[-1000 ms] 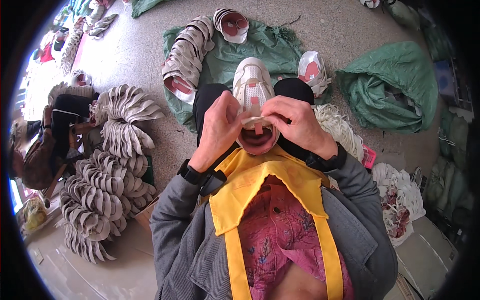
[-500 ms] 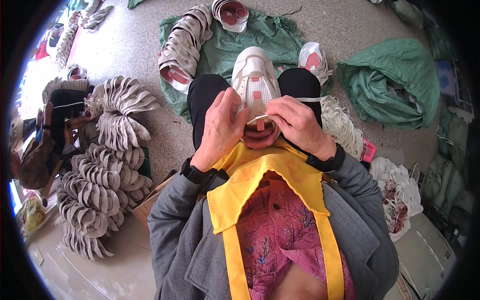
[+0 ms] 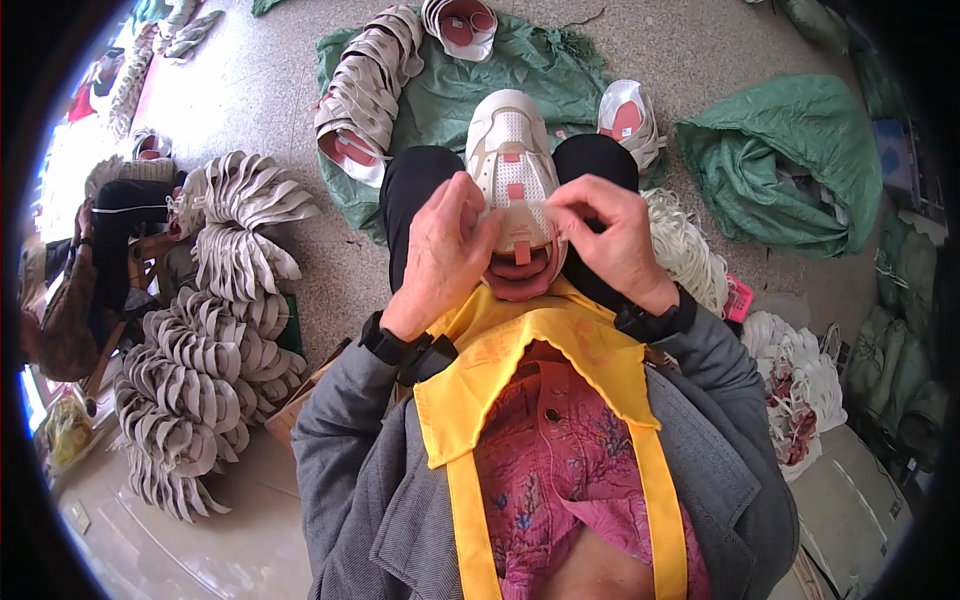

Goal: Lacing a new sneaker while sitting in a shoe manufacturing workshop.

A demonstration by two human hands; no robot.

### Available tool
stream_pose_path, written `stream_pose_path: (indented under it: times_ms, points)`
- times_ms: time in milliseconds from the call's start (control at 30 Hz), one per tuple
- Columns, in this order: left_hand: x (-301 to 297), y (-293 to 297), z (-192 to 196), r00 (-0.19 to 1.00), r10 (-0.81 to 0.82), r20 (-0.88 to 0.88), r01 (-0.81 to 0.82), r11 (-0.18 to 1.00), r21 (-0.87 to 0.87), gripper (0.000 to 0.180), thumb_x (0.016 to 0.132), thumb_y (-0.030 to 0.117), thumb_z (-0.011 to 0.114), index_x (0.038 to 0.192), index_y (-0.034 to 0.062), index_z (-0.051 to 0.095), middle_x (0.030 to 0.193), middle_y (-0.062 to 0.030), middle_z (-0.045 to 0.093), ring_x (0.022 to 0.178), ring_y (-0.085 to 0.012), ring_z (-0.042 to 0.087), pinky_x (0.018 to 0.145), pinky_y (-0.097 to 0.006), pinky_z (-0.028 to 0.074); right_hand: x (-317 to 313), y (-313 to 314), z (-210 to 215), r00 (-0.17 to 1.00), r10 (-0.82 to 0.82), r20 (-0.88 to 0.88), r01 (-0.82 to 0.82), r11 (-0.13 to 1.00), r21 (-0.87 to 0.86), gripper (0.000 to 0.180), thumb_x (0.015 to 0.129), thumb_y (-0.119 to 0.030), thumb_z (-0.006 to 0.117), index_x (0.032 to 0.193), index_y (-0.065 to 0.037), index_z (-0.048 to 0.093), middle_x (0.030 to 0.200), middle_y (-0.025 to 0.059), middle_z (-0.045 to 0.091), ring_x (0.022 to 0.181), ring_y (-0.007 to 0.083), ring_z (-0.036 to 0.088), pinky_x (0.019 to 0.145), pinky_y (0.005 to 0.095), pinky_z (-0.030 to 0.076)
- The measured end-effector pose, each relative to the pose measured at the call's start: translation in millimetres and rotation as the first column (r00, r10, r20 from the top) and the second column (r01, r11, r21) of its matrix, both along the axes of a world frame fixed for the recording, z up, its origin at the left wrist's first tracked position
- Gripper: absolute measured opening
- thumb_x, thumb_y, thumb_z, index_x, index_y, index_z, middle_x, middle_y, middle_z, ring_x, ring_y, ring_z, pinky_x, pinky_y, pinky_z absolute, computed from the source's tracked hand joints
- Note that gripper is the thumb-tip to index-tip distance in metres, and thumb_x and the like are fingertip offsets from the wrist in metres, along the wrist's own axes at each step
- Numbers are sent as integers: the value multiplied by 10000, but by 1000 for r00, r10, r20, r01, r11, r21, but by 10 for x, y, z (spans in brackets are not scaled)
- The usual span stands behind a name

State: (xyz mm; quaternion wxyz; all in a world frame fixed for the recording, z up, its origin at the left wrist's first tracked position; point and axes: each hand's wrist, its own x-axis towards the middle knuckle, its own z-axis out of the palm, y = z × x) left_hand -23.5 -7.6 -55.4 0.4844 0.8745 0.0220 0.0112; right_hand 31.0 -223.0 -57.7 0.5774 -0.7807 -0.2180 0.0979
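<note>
A white and beige sneaker (image 3: 512, 140) with pink loops down its tongue stands between my knees, toe pointing away and its pink-lined opening toward me. My left hand (image 3: 440, 245) is closed at the left eyelet edge, thumb and forefinger pressed together; what lies between them is hidden. Just off the right edge of the shoe, my right hand (image 3: 612, 235) is pinched on one end of a pale, motion-blurred strip that looks like a white shoelace (image 3: 524, 214). The strip crosses the tongue from one hand to the other.
Beyond my knees a green woven sheet (image 3: 455, 110) bears a row of nested shoe uppers (image 3: 370, 85). A green sack (image 3: 780, 165) and white lace bundles (image 3: 690, 250) lie right. Stacked pale shoe pieces (image 3: 190, 370) rise at left, near another person's arm (image 3: 72, 300).
My right hand has shifted right, away from the tongue, and its fingers have lifted. The pale strip now spans the tongue. My left hand has stayed in place.
</note>
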Motion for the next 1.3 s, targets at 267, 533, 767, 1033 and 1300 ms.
stream_pose_path:
  times_ms: [267, 533, 767, 1033, 1300]
  points:
    - [431, 58, -98, 998, 24, 61, -28, 998, 65, 259, 823, 143, 799, 853, 6, 581, 770, -109, 581, 645, -241, 613, 601, -358, 495, 381, 51, -152, 992, -130, 4, 130, 989, -64, 75, 886, -60, 761, 904, -3, 715, 774, 38, 705, 639, 70, 613, 585, 243, 490]
    - [597, 24, -164, 998, 7, 56, -12, 996, 89, 283, 818, 169, 810, 853, 3, 584, 769, -112, 581, 644, -249, 609, 604, -372, 489, 434, 135, -137, 988, -138, 63, 148, 969, -200, 102, 859, -91, 778, 888, -20, 712, 763, 88, 702, 587, 152, 620, 558, 289, 482]
    - [601, -20, -155, 1000, 23, 21, -26, 986, 162, 275, 829, 187, 791, 882, 18, 582, 803, -136, 594, 692, -320, 622, 634, -434, 487, 434, 178, -137, 984, -55, 172, 94, 969, -228, 99, 869, -108, 740, 905, -32, 687, 837, 131, 712, 719, 330, 684, 642, 392, 528]
    - [594, -111, -131, 998, 68, 4, -67, 967, 248, 233, 847, 184, 760, 909, 46, 584, 818, -135, 592, 745, -356, 633, 654, -459, 488, 477, 216, -172, 976, -54, 213, 108, 962, -252, 81, 885, -94, 702, 910, -29, 662, 841, 143, 712, 774, 364, 690, 668, 428, 532]
    - [591, -131, -229, 986, 79, 149, -118, 953, 278, 219, 818, 125, 795, 858, 33, 601, 771, -100, 580, 628, -252, 609, 582, -373, 483, 524, 239, -206, 970, -19, 244, 87, 959, -271, 75, 883, -89, 693, 892, -28, 651, 818, 163, 703, 763, 372, 688, 664, 445, 531]
